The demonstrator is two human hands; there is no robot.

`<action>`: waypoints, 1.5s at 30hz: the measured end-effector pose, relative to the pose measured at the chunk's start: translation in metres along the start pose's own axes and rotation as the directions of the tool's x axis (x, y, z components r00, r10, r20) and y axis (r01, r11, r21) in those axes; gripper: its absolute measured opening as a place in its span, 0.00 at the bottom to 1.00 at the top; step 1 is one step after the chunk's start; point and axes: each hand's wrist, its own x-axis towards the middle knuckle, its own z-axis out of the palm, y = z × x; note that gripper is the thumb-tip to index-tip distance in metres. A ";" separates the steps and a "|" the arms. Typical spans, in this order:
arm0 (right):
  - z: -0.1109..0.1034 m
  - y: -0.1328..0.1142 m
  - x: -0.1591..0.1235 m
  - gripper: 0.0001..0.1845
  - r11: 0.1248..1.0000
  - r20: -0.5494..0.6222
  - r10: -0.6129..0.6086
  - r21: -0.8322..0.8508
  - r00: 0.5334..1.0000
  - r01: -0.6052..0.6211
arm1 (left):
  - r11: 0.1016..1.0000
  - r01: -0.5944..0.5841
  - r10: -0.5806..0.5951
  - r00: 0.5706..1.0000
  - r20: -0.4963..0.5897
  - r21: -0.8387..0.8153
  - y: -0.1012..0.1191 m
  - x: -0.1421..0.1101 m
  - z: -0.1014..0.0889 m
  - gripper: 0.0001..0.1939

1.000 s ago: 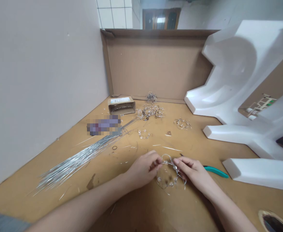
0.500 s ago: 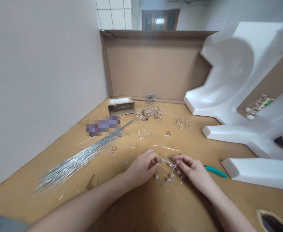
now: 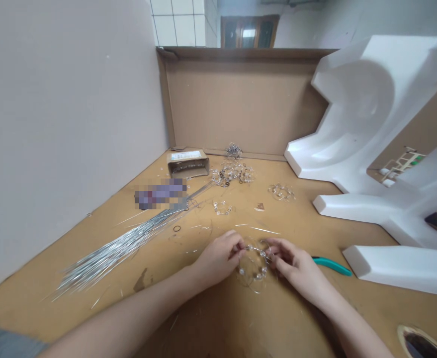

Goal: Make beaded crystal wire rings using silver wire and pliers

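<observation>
Between my hands is a ring of thin wire strung with clear beads [image 3: 260, 273]. My left hand [image 3: 223, 253] pinches its upper left side between thumb and fingers. At the upper right, my right hand [image 3: 291, 258] has its fingers closed on the wire near a bead. Partly behind my right hand lies a tool with a teal handle [image 3: 332, 266]; its head is hidden. Farther back on the table lie a small beaded ring [image 3: 222, 208], another wire-and-bead ring [image 3: 281, 191] and a heap of similar rings [image 3: 233, 173].
A long bundle of straight wires [image 3: 117, 253] lies to the left. Behind it are a blurred purple object [image 3: 160, 194] and an open small cardboard box [image 3: 188, 164]. White foam pieces [image 3: 400, 268] stand on the right; a cardboard wall [image 3: 240, 99] closes the back.
My right fingers have shifted slightly around the wire, and the beaded ring has turned a little. My left hand keeps its pinch almost unmoved.
</observation>
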 end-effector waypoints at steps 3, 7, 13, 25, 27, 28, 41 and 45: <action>-0.001 0.001 -0.001 0.21 0.977 -0.035 -0.063 -0.205 0.997 0.054 | 0.999 0.004 -0.004 1.000 -0.002 0.035 -0.002 0.001 -0.001 0.03; -0.004 0.003 -0.001 0.21 0.935 -0.082 -0.072 -0.352 0.994 0.039 | 0.996 0.001 -0.002 1.000 0.007 0.092 -0.004 0.001 -0.002 0.03; -0.005 0.005 0.001 0.19 0.923 -0.085 -0.082 -0.382 0.993 0.043 | 0.988 -0.016 0.012 1.000 0.027 0.154 -0.007 0.003 -0.005 0.04; -0.003 0.005 0.001 0.17 0.909 -0.090 -0.134 -0.407 0.987 0.086 | 0.983 -0.055 0.023 0.983 0.180 0.175 -0.007 0.004 -0.024 0.06; 0.001 0.002 0.000 0.15 0.908 -0.109 -0.185 -0.398 0.977 0.128 | 0.975 -0.068 0.029 0.983 0.183 0.211 -0.005 0.004 -0.025 0.07; 0.003 0.001 0.000 0.14 0.906 -0.117 -0.217 -0.393 0.969 0.155 | 0.971 -0.074 0.031 0.982 0.185 0.229 -0.004 0.004 -0.025 0.07; 0.019 0.000 -0.002 0.16 0.812 -0.020 -0.411 -0.463 0.911 0.356 | 0.981 -0.059 0.002 0.957 0.291 0.186 -0.002 0.000 -0.033 0.12; 0.018 0.000 -0.002 0.16 0.822 -0.034 -0.396 -0.459 0.918 0.338 | 0.972 -0.080 0.014 0.959 0.283 0.223 -0.002 -0.002 -0.037 0.15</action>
